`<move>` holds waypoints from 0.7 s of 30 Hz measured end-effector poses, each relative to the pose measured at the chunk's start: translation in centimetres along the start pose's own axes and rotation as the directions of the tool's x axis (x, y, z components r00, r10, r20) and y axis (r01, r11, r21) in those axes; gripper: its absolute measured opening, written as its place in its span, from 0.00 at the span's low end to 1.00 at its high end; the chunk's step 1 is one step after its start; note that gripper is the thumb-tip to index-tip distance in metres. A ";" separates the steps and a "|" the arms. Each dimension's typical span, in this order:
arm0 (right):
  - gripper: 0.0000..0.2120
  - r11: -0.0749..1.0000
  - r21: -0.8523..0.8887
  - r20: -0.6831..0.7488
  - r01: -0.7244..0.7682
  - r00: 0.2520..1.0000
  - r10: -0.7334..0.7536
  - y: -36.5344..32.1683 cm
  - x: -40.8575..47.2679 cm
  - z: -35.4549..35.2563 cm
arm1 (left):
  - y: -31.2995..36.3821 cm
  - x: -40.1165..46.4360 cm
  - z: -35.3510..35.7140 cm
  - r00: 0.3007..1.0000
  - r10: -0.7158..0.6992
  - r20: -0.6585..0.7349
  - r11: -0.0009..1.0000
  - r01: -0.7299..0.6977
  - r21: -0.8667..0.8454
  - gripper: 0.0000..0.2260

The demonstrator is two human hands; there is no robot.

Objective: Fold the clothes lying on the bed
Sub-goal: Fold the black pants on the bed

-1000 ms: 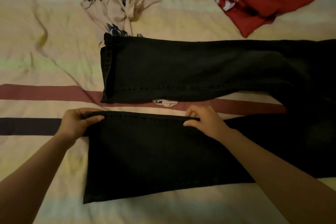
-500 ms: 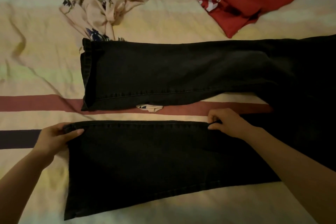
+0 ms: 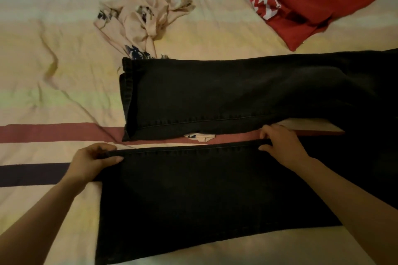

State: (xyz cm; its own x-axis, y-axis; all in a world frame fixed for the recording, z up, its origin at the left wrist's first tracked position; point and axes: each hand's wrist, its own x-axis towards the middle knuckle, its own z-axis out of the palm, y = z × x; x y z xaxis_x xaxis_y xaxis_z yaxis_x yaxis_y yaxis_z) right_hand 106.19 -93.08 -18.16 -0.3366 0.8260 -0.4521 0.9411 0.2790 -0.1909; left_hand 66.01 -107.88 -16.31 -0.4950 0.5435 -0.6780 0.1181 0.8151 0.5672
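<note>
Black jeans [image 3: 215, 189] lie spread across the bed [image 3: 53, 71], legs apart w/ a gap between. Left hand [image 3: 92, 162] pinches the near leg's far seam at the hem corner; right hand [image 3: 280, 143] grips the same seam, now further up toward the crotch than 1 s ago. Looks set to flip this leg onto the far one. Pink floral top [image 3: 142, 21] & red tee [image 3: 305, 0] lie unfolded beyond.
</note>
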 end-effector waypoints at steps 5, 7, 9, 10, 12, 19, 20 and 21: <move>0.13 0.986 0.021 -0.092 0.166 0.982 -0.164 -4.4 0.6 -1.5 | 4.1 0.2 0.4 0.983 0.180 0.022 0.977 -0.176 -0.123 0.25; 0.17 0.976 0.021 -0.149 0.215 0.966 -0.210 -6.8 1.6 -2.0 | 5.9 1.3 0.8 0.976 0.215 0.028 0.969 -0.210 -0.128 0.32; 0.23 0.966 0.022 -0.168 0.256 0.954 -0.249 -9.0 3.2 -2.5 | 7.5 2.6 1.1 0.969 0.245 0.034 0.960 -0.237 -0.146 0.38; 0.27 0.959 0.013 -0.163 0.284 0.947 -0.278 -10.0 4.0 -2.7 | 8.1 3.4 1.3 0.966 0.258 0.025 0.955 -0.251 -0.155 0.38; 0.31 0.944 -0.001 -0.137 0.331 0.935 -0.328 -11.9 5.5 -3.1 | 9.2 4.7 1.7 0.957 0.288 -0.033 0.949 -0.289 -0.122 0.33; 0.33 0.901 0.094 -0.073 0.423 0.906 -0.417 -18.2 10.9 -4.6 | 10.1 8.9 2.1 0.949 0.293 -0.117 0.929 -0.311 -0.199 0.11; 0.32 0.895 0.139 -0.083 0.424 0.905 -0.416 -19.2 11.7 -4.8 | 10.2 9.2 2.0 0.951 0.286 -0.114 0.921 -0.306 -0.242 0.11; 0.31 0.886 0.194 -0.094 0.421 0.907 -0.410 -20.3 12.5 -5.0 | 10.3 9.4 1.9 0.954 0.278 -0.114 0.911 -0.299 -0.283 0.12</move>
State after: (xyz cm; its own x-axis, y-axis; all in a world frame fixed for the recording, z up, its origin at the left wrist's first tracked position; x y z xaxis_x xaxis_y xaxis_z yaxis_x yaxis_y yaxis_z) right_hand 83.03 -85.96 -15.60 -0.6884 0.6807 -0.2503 0.6864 0.4999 -0.5282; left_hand 64.22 -93.98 -17.77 -0.5377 0.7218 -0.4358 0.0123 0.5235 0.8519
